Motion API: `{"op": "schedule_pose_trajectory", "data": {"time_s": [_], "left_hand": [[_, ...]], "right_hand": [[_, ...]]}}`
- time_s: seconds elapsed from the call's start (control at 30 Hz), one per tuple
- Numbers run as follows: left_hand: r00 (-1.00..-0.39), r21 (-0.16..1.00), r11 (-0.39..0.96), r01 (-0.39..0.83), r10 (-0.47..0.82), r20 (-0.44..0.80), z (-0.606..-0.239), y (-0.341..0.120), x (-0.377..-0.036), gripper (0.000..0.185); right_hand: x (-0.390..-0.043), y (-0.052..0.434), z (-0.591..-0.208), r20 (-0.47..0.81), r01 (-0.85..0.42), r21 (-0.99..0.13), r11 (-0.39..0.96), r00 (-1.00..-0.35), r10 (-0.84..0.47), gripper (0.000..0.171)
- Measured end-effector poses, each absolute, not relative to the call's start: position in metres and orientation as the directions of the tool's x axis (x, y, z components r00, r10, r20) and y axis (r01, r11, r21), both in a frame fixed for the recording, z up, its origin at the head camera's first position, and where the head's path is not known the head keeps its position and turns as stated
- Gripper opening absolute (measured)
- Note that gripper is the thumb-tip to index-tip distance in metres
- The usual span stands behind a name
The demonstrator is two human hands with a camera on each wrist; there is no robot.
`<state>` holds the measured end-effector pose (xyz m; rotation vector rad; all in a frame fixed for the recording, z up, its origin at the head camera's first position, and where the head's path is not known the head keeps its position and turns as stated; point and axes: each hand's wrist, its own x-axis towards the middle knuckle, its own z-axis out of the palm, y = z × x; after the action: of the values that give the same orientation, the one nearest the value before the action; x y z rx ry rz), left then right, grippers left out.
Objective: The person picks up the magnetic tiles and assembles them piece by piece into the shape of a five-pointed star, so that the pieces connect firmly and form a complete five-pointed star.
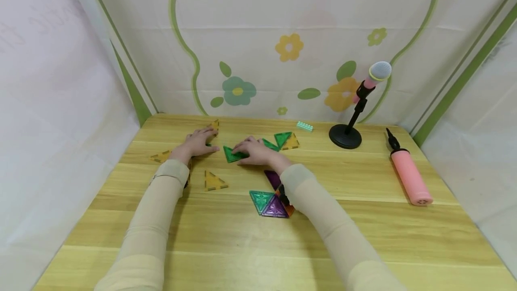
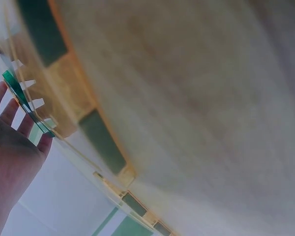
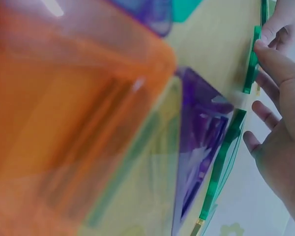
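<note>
The right hand [image 1: 256, 151] lies flat on a green triangle [image 1: 233, 154] near the back of the wooden surface [image 1: 363, 219], fingers straight and pressing, not curled round it. The left hand [image 1: 199, 143] rests beside it with loose, straight fingers near a yellow triangle [image 1: 215, 125] (I cannot tell if they touch). A pink pump [image 1: 409, 175] lies far right.

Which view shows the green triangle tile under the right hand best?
The head view: the green triangle tile lies flat on the table with the right hand resting on it. The right wrist view shows green tile edges only; the left wrist view a blurred green sliver.
</note>
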<state>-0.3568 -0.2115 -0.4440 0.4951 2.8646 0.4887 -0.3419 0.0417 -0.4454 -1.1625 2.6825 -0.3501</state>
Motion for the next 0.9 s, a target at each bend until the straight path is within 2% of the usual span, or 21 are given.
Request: {"op": "schedule_pose_trajectory", "data": {"time_s": [0.1, 0.2, 0.37, 0.5, 0.9], "left_hand": [[-0.925, 0.356, 0.889, 0.290, 0.355, -0.134, -0.443, -0.211, -0.356, 0.070], [-0.925, 0.361, 0.887, 0.288, 0.356, -0.135, -0.444, -0.212, -0.356, 0.070], [-0.923, 0.361, 0.886, 0.291, 0.359, -0.137, -0.445, -0.213, -0.357, 0.070], [-0.922, 0.355, 0.887, 0.295, 0.362, -0.138, -0.446, -0.212, -0.358, 0.070], [-0.922, 0.354, 0.885, 0.303, 0.367, -0.126, -0.447, -0.213, -0.359, 0.070]], "right_hand": [[-0.341, 0.042, -0.444, -0.085, -0.675, -0.324, 0.662, -0.676, -0.732, 0.046], [-0.339, 0.038, -0.443, -0.083, -0.636, -0.354, 0.686, -0.709, -0.701, 0.053], [-0.337, 0.028, -0.444, -0.094, -0.601, -0.285, 0.746, -0.757, -0.646, 0.065], [-0.336, 0.024, -0.446, -0.091, -0.595, -0.238, 0.768, -0.773, -0.627, 0.065], [-0.327, 0.013, -0.443, -0.061, -0.550, -0.199, 0.811, -0.819, -0.571, 0.060]]}}
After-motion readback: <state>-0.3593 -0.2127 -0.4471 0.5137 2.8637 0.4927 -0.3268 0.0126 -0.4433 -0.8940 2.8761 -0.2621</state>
